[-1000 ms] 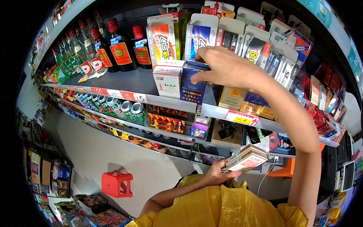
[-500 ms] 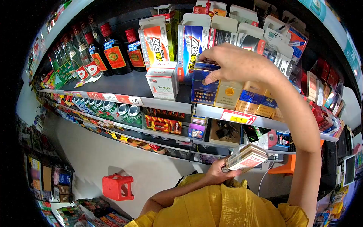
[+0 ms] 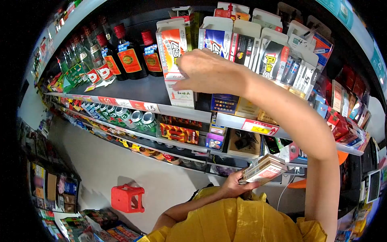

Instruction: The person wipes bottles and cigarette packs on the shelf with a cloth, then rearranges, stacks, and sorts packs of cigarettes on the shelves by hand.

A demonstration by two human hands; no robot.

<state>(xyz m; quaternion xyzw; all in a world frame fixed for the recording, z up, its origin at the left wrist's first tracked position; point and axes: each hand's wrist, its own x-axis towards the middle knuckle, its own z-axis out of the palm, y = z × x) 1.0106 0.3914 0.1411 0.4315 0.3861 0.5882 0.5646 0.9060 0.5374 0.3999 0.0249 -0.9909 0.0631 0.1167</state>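
My left hand [image 3: 237, 184] is closed around several pale cigarette packs [image 3: 264, 170], held in a stack low in front of my yellow top. At the shelf, my right hand [image 3: 211, 71] is at the white cigarette packs [image 3: 182, 98], fingers over their top and thumb at the front face. The hand hides part of these packs. Just behind them stands an orange and white open-topped carton [image 3: 170, 40]. To the right, below my wrist, are dark blue cigarette packs [image 3: 224, 104] and a gold pack [image 3: 246, 108], partly covered by my forearm.
Red-capped dark bottles [image 3: 131, 60] stand left on the shelf. Open-topped cartons [image 3: 215, 38] line its back. Drink cans [image 3: 137, 117] and a red-orange snack box [image 3: 179, 133] fill the shelf below. A red stool [image 3: 128, 198] stands on the floor.
My right hand has moved left from the dark blue cigarette packs to the white ones. My left hand still holds its stack. The view has shifted slightly.
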